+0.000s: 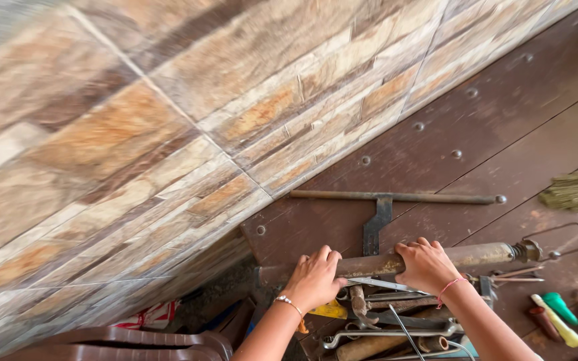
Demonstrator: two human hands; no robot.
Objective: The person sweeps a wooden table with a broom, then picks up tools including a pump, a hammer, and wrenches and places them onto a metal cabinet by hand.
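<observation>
A rusty metal cylinder [436,257] is gripped by both hands — the left hand [314,277] is curled over its left end, the right hand [425,265] closed around its middle. It is held level above a heap of tools [389,321] near the lower edge of the brown wooden platform [503,134] — a stone-tiled wall [168,134] meets the platform's left edge.

A workshop corner: wrenches [396,331], rusty pipes [436,257] and screwdrivers [560,321] beside a stone-tiled wall [168,134].
</observation>
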